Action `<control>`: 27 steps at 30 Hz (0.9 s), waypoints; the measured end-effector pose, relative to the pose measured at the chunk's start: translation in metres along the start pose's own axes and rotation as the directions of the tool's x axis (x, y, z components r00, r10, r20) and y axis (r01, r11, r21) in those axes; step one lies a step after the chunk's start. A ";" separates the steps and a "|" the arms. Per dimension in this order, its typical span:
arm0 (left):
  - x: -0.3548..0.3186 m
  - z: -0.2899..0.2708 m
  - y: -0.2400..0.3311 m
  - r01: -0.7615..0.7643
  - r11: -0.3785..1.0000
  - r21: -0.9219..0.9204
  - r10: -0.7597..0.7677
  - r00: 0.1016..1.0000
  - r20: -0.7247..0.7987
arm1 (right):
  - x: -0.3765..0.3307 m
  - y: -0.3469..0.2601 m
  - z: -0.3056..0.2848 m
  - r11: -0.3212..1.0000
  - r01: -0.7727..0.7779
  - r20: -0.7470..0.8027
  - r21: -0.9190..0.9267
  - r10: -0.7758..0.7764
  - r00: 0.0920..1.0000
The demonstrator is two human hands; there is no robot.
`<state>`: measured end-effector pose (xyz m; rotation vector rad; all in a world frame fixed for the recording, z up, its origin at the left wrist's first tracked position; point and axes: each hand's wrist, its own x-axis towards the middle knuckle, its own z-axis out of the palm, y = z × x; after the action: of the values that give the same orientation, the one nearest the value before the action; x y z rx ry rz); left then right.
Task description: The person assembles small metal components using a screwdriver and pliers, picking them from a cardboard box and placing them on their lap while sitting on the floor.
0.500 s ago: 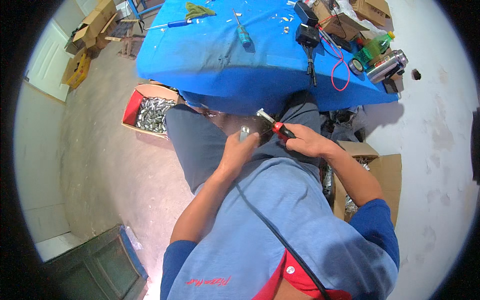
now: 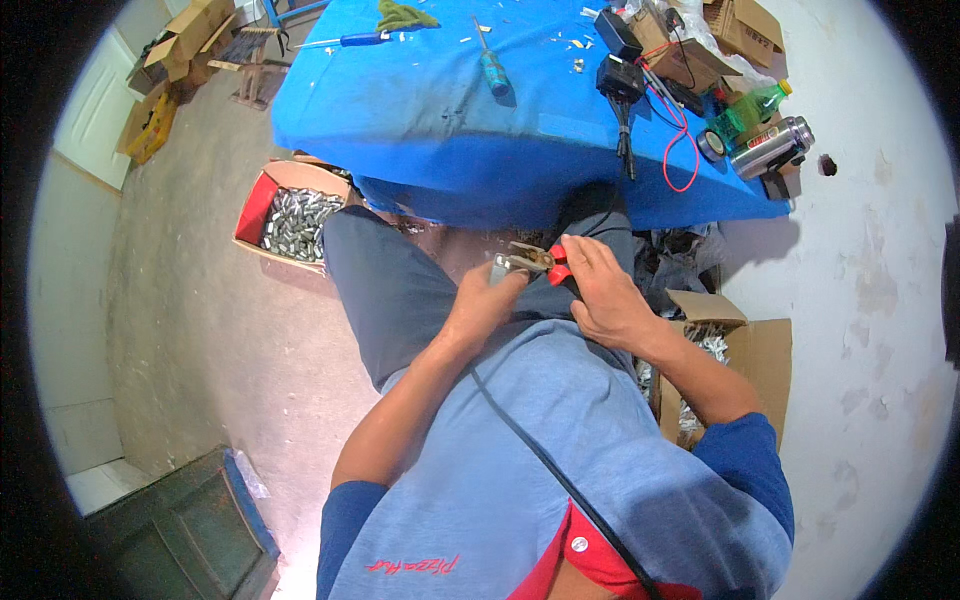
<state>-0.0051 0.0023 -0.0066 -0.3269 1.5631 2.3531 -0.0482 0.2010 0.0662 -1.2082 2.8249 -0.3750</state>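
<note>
Over my lap, my left hand (image 2: 482, 308) pinches a small grey metal casing (image 2: 499, 268) upright between thumb and fingers. My right hand (image 2: 607, 288) is closed round the red-and-black handles of a pair of pliers (image 2: 536, 257). The pliers point left, and their jaws reach the top of the casing; whether they bite on it is too small to tell. Part of the handles is hidden by my right fingers.
Ahead stands a blue-covered table (image 2: 420, 100) with screwdrivers (image 2: 493, 72), black adapters (image 2: 620, 75), a green bottle (image 2: 752, 110) and a steel thermos (image 2: 773, 147). A box of metal cylinders (image 2: 300, 222) is left of my legs; an open carton (image 2: 765, 365) is at my right.
My right hand has turned the pliers leftward, bringing their jaws to the casing in my left hand. The pale bit seen at the jaws earlier no longer shows there.
</note>
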 end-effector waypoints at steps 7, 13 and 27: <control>-0.002 -0.005 0.003 0.037 0.998 -0.056 -0.036 0.999 0.016 | -0.006 0.001 -0.011 0.964 -0.128 0.104 0.232 0.106 0.989; -0.003 -0.006 0.000 -0.009 1.000 -0.027 0.010 1.000 0.012 | -0.009 0.008 -0.021 0.805 -0.243 0.284 0.541 0.097 0.954; -0.004 -0.006 -0.006 -0.305 0.897 0.319 0.309 0.950 0.040 | 0.014 0.021 -0.047 0.352 -0.723 0.793 0.594 -0.105 0.600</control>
<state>0.0006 -0.0017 -0.0124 -0.0169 2.0988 2.2534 -0.0792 0.2150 0.1072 -0.2825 1.5483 -0.9489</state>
